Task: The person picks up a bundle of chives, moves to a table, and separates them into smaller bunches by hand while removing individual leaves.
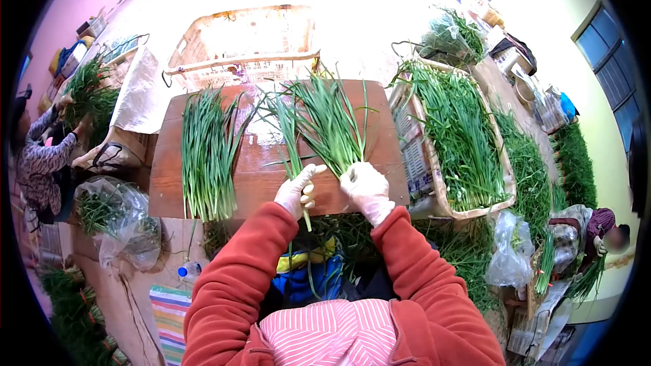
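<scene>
My left hand point(297, 192), in a white glove, is closed around a thin bunch of garlic chives point(290, 137); the pale stem ends stick out below the fingers. A thicker bunch of garlic chives point(329, 118) is gripped near its base by my gloved right hand point(367, 188), its leaves fanning away over the wooden board point(261, 193). The leaves of the two bunches lie close together. To the left on the board rests a neat flat pile of garlic chives point(209, 156), touched by neither hand.
Right of the board stands a crate point(507, 163) full of greens. Behind it is another crate point(247, 68). Plastic bags point(510, 251) and loose greens lie around. A person point(47, 156) handles greens at left, another person point(600, 230) at right. A bottle point(190, 271) is at lower left.
</scene>
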`<state>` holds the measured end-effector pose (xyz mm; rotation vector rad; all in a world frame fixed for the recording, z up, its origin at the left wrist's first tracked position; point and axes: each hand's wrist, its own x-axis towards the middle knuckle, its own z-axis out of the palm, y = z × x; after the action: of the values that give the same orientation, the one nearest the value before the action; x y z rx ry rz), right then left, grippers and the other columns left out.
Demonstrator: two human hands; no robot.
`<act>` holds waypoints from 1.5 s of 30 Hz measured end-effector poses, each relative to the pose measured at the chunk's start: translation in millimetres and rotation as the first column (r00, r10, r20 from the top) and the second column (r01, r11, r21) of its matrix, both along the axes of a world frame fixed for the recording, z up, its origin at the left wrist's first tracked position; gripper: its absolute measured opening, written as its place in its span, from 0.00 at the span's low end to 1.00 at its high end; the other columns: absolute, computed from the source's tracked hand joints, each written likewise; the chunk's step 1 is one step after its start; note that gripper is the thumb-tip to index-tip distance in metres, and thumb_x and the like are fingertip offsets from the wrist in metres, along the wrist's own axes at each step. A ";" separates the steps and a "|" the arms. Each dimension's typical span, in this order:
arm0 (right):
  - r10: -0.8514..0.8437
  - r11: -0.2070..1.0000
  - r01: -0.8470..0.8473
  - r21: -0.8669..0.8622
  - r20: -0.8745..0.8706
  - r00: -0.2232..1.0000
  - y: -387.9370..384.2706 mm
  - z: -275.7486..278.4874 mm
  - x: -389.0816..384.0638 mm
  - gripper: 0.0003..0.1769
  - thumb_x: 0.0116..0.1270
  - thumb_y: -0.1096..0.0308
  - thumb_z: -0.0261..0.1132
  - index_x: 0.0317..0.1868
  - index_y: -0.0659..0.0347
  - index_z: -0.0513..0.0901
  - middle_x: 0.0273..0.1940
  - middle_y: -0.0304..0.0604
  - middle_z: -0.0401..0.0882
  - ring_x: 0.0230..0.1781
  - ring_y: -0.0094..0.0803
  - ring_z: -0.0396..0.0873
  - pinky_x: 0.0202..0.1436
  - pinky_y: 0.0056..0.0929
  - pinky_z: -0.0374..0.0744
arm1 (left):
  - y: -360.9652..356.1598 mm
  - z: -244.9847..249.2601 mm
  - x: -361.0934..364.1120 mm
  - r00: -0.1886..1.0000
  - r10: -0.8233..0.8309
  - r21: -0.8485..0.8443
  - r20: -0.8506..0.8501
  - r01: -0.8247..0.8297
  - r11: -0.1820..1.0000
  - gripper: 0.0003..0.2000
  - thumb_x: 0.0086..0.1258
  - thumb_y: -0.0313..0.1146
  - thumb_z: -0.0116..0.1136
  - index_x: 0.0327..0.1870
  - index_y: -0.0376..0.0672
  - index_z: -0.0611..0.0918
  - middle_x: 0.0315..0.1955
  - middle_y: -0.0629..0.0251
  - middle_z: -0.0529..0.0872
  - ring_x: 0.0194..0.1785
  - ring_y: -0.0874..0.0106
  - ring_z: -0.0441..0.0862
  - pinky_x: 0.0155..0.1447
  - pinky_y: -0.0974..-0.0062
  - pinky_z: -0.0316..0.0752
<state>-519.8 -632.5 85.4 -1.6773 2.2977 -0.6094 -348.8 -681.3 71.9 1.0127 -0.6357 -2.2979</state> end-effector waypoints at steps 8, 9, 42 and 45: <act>0.169 0.974 -0.225 -0.036 0.774 0.611 6.8 -18.7 17.2 0.14 0.58 0.58 0.66 0.31 0.61 0.78 0.26 0.36 0.77 0.27 0.25 0.73 0.32 0.28 0.73 | -1.0 -3.0 0.5 0.996 -0.075 -0.040 -0.054 0.073 0.996 0.17 0.69 0.43 0.52 0.51 0.41 0.78 0.10 0.79 0.64 0.11 0.85 0.56 0.18 0.83 0.52; 0.074 0.973 -0.228 0.039 0.882 0.466 5.5 -18.5 13.9 0.13 0.59 0.61 0.67 0.33 0.62 0.79 0.26 0.32 0.76 0.26 0.19 0.70 0.29 0.23 0.71 | -0.7 -1.6 0.1 0.995 -0.079 -0.035 -0.052 0.078 0.996 0.17 0.69 0.43 0.52 0.51 0.41 0.78 0.10 0.79 0.64 0.11 0.85 0.56 0.18 0.83 0.52; 0.015 0.987 0.003 0.161 -0.107 0.994 -1.7 2.3 -20.5 0.16 0.55 0.53 0.58 0.28 0.55 0.84 0.29 0.48 0.82 0.31 0.48 0.80 0.37 0.42 0.77 | -29.3 -15.6 42.4 0.907 0.407 -0.075 0.105 -0.401 0.913 0.13 0.64 0.35 0.58 0.47 0.40 0.77 0.41 0.59 0.83 0.40 0.64 0.81 0.46 0.65 0.76; -0.143 0.982 0.160 0.104 -0.153 0.978 -20.8 -7.6 -46.5 0.17 0.54 0.51 0.63 0.33 0.57 0.82 0.33 0.48 0.81 0.36 0.45 0.80 0.41 0.40 0.76 | -27.4 -21.4 33.9 0.909 0.416 0.028 0.005 -0.416 0.909 0.11 0.67 0.33 0.55 0.46 0.39 0.76 0.32 0.65 0.81 0.33 0.67 0.79 0.44 0.62 0.76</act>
<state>-566.3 -653.3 77.9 -1.5514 2.5281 -0.3847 -314.9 -708.6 50.5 1.0454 -0.3434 -1.9344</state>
